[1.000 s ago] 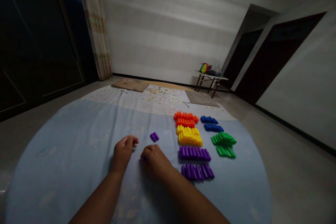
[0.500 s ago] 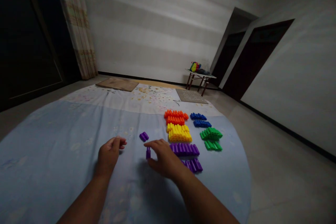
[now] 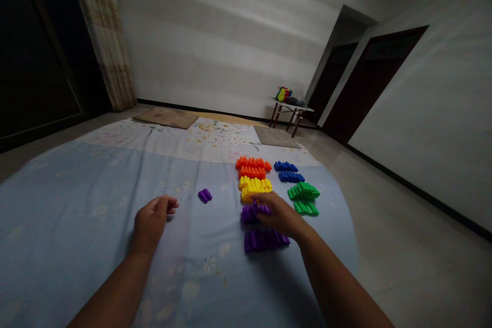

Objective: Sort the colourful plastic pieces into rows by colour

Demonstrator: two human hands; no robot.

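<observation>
My right hand (image 3: 279, 212) is over the farther row of purple tube-shaped pieces (image 3: 248, 214). Its thumb and fingers pinch a small upright purple piece (image 3: 254, 206), partly lost against the row. A second purple row (image 3: 265, 241) lies nearer to me. To the left, my left hand (image 3: 151, 218) rests on the cloth with its fingers curled in and nothing showing between them. Two purple pieces (image 3: 205, 195) lie side by side between my hands. Just beyond my right hand are the stacked yellow pieces (image 3: 255, 184), then the orange pieces (image 3: 252, 166).
Right of these rows lie green pieces (image 3: 303, 192) and blue pieces (image 3: 286, 166). A blue flowered tablecloth (image 3: 96, 205) covers the rounded table. Brown mats (image 3: 167, 117) lie at its far edge. A small side table (image 3: 292, 106) with a colourful bag stands by the wall.
My right hand has carried the purple piece rightward, from the bare cloth to above the farther purple row. My left hand keeps its place on the cloth; the view has shifted slightly.
</observation>
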